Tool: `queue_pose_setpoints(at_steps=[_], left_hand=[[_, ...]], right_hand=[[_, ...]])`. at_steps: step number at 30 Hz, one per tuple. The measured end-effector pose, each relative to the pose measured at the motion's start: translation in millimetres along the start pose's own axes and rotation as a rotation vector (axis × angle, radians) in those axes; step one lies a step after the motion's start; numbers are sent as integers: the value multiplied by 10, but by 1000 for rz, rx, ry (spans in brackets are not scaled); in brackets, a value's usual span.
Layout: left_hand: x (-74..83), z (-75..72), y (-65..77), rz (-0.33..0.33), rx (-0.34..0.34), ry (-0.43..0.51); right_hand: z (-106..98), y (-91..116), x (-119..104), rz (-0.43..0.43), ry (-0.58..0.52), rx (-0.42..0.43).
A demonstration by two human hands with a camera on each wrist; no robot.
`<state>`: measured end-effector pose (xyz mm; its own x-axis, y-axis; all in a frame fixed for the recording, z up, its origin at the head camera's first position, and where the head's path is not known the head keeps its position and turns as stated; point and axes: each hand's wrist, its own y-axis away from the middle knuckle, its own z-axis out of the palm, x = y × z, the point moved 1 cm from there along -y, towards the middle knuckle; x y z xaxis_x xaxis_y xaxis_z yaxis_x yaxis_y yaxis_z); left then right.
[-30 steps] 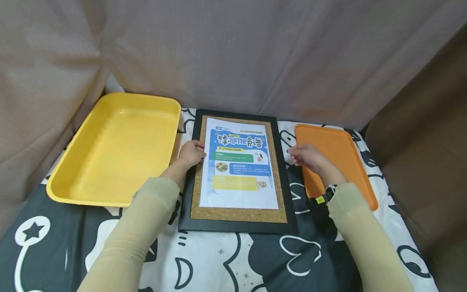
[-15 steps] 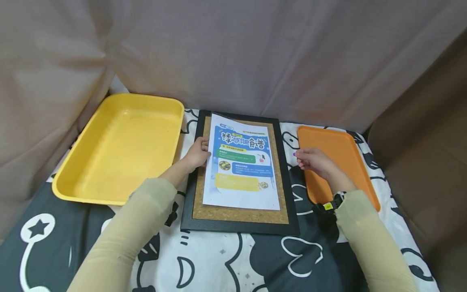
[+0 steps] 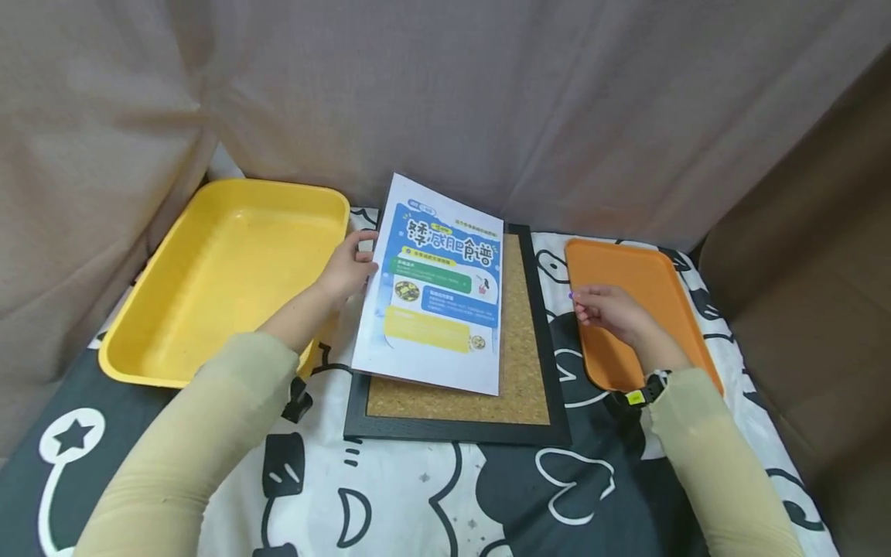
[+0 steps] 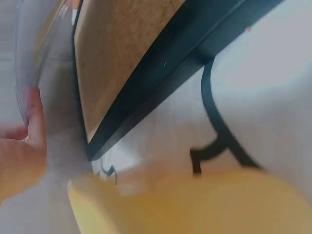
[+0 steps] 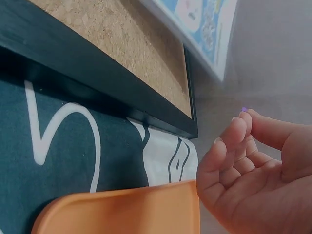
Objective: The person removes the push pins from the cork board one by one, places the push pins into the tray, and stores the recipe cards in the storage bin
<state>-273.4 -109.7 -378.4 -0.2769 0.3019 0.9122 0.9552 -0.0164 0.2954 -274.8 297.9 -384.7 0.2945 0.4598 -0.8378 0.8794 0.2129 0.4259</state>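
My left hand pinches the left edge of a printed paper sheet, blue and white with Chinese lettering. Tilted and lifted, the sheet hangs over a cork board with a black frame; its top reaches past the frame's far edge. In the left wrist view the thumb and fingers of the left hand meet the sheet's edge. To the right of the board, my right hand pinches a tiny purple thing between thumb and fingertips. Mostly hidden by the fingers, its kind cannot be made out.
A deep yellow tray stands left of the board, beside my left forearm. An orange tray lies to the right, under my right hand. Both rest on a patterned dark-and-white cloth. Grey curtain hangs behind.
My left hand has raised the sheet off the cork board and shifted it left and away, tilting it and baring cork on the right. My right hand has drifted slightly right.
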Motion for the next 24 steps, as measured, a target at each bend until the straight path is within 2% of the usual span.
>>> queue_pose_setpoints(at_steps=[2, 6, 10, 14, 20, 24], left_hand=[[22, -89, 31, 7, -3, 7], [54, -305, 116, 68, -17, 18], [66, -568, 213, 97, -37, 56], [78, -853, 303, 112, -39, 50], [25, -1344, 431, 130, 29, 54], [-72, -1669, 508, 97, 112, 79]], right_hand=[[-15, 21, 20, -6, 15, 13], [-54, 74, 42, -7, 40, 49], [-77, 106, 53, 2, 30, 61], [-70, 107, 48, 8, 28, 58], [-22, 45, -6, -2, 66, 70], [19, 7, -24, 11, 78, 70]])
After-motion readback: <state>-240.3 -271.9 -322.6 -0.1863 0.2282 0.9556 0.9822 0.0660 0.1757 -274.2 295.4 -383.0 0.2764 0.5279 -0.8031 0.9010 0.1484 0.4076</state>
